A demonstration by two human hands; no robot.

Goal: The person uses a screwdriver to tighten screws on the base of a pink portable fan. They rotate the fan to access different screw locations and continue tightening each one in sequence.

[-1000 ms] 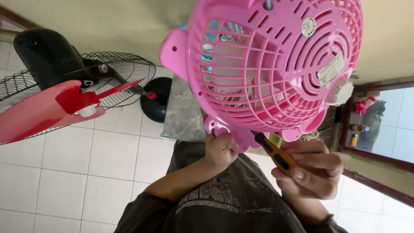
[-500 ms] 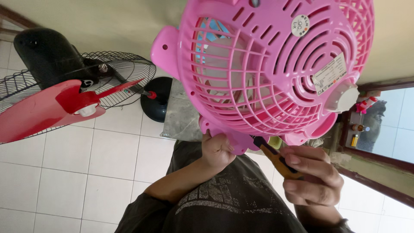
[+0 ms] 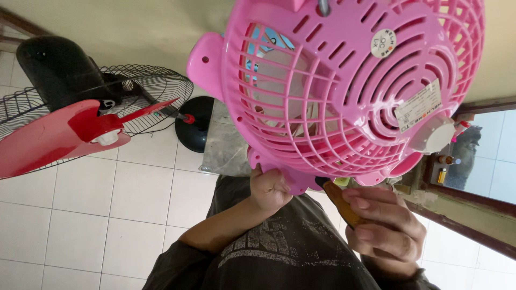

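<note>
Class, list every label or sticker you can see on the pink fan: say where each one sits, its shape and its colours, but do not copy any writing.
Round sticker: upper back of the pink fan, small white circle, dark print.
Rectangular label: lower right of the back, beside the white knob, white, tilted, dark print.

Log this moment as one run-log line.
left hand: grips pink fan lower rim | right hand: holds yellow-handled screwdriver at fan underside | behind: red-bladed fan
</note>
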